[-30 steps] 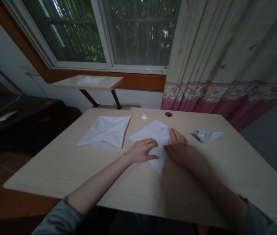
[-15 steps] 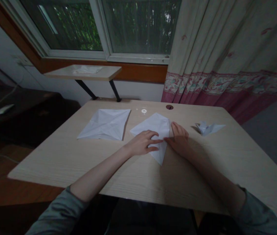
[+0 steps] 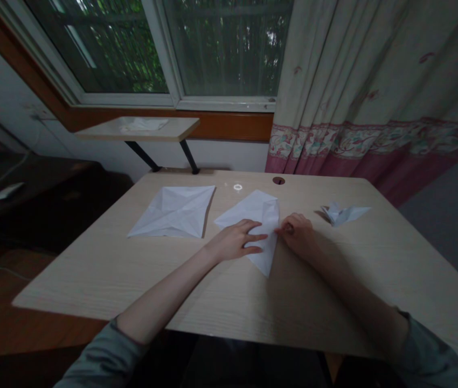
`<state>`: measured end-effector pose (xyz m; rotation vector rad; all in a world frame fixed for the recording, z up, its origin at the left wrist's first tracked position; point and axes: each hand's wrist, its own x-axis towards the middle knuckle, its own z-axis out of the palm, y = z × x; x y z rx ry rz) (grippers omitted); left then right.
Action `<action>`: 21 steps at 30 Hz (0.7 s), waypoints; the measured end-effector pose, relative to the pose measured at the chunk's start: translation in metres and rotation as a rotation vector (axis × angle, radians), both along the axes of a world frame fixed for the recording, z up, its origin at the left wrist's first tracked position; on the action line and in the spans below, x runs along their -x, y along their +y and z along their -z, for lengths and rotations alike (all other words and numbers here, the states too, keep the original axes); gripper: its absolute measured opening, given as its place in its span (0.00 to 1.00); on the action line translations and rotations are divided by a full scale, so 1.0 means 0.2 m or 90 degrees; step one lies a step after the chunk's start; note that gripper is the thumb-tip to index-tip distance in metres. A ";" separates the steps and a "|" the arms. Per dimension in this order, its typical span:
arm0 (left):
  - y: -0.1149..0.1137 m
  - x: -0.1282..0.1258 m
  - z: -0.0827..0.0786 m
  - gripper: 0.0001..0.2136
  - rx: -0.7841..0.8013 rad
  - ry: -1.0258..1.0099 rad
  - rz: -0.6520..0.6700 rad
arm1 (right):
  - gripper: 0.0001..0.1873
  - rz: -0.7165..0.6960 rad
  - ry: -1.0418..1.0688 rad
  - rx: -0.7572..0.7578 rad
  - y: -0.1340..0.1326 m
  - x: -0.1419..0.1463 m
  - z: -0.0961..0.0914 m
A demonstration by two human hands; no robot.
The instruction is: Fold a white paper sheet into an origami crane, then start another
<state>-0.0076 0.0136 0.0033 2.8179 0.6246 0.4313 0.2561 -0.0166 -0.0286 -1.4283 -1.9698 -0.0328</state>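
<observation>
A partly folded sheet of white paper (image 3: 270, 212) lies on the table in front of me, with one corner pointing left and another toward me. My left hand (image 3: 239, 240) rests flat on its lower left part, fingers spread apart. At the paper's right edge is my right hand (image 3: 297, 234), its fingers curled in and its thumb and forefinger tips closed at the edge. A second white sheet (image 3: 172, 211), square and creased, lies to the left. On the right sits a folded paper crane (image 3: 344, 214).
The pale wooden table (image 3: 103, 269) has a round cable hole (image 3: 278, 181) near its back edge. A raised shelf (image 3: 188, 125) on black legs stands at the back left with white paper (image 3: 144, 124) on it. A curtain (image 3: 334, 108) hangs behind on the right.
My right hand's fingers were stretched along the paper's right edge and have curled in, with the tips now lower on that edge. My left hand stays on the paper. The view has tilted slightly up.
</observation>
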 end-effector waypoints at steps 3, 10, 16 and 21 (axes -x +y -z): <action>0.01 0.01 0.01 0.19 0.004 0.002 -0.016 | 0.13 -0.008 -0.028 0.024 0.00 -0.01 -0.01; 0.02 0.02 0.02 0.20 0.015 0.020 -0.032 | 0.12 0.006 -0.032 0.033 0.00 0.00 0.00; 0.02 0.02 0.02 0.20 0.016 0.012 -0.047 | 0.10 0.021 -0.052 0.060 0.00 0.00 0.01; 0.02 0.02 0.02 0.21 -0.015 0.020 -0.060 | 0.10 0.035 -0.085 0.062 0.00 0.00 0.01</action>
